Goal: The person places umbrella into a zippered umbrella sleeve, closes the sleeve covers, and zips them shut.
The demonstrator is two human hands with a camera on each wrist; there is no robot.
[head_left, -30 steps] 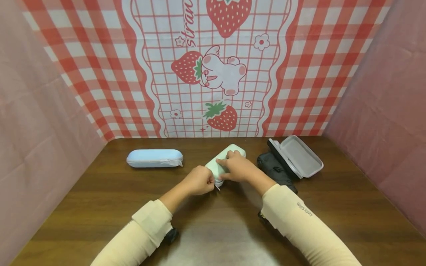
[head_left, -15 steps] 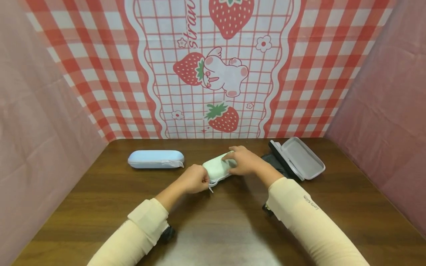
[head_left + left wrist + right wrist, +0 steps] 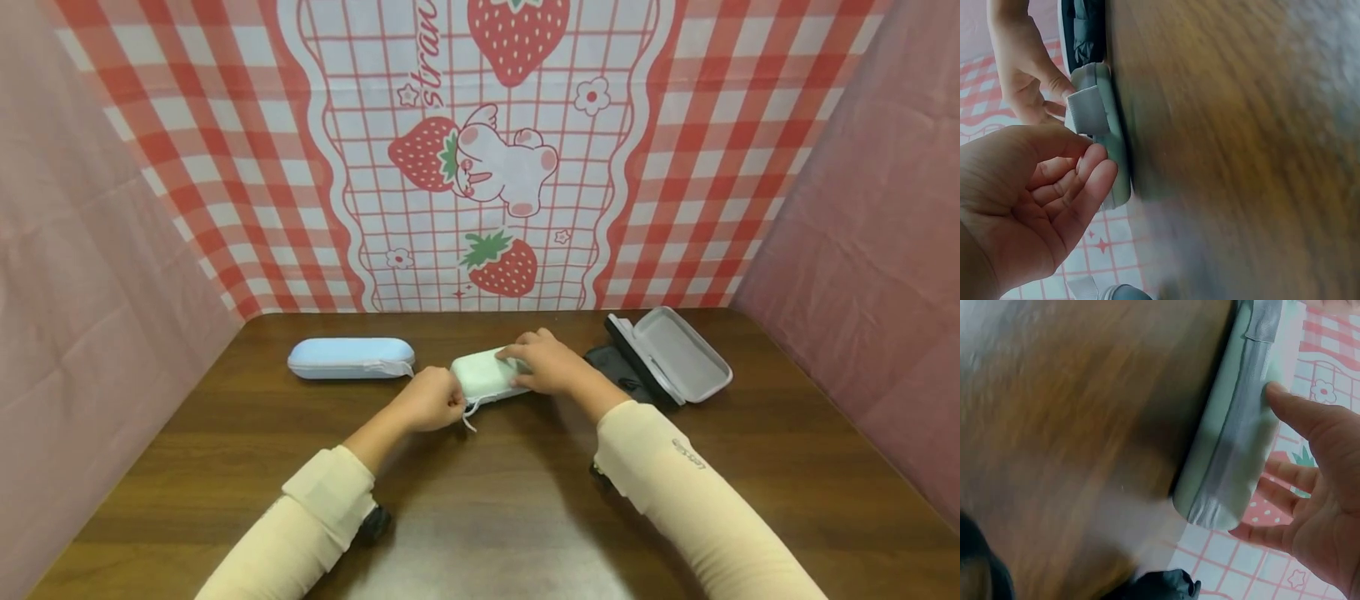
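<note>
A mint-green hard zip case (image 3: 483,376) lies in the middle of the table, lid down, with a pale loop at its left front. My left hand (image 3: 431,398) is at its left end; in the left wrist view thumb and fingertips pinch at the zip seam beside a grey fabric tab (image 3: 1088,110), and the zip pull itself is hidden. My right hand (image 3: 551,363) holds the case's right end. Its thumb presses the front edge near the grey zip band (image 3: 1235,419), while the fingers lie on the far side of the top in the right wrist view.
A light-blue zip case (image 3: 351,358) lies closed at the left. To the right, a case (image 3: 678,354) with a grey lining stands open, partly over a crumpled black fabric item (image 3: 618,371). A checked strawberry cloth (image 3: 495,167) hangs behind the wooden table (image 3: 480,517).
The mint case has turned from a diagonal lie to nearly sideways, its near end swinging left. My left hand has shifted left with that end. The pale loop now hangs clear of the hand.
</note>
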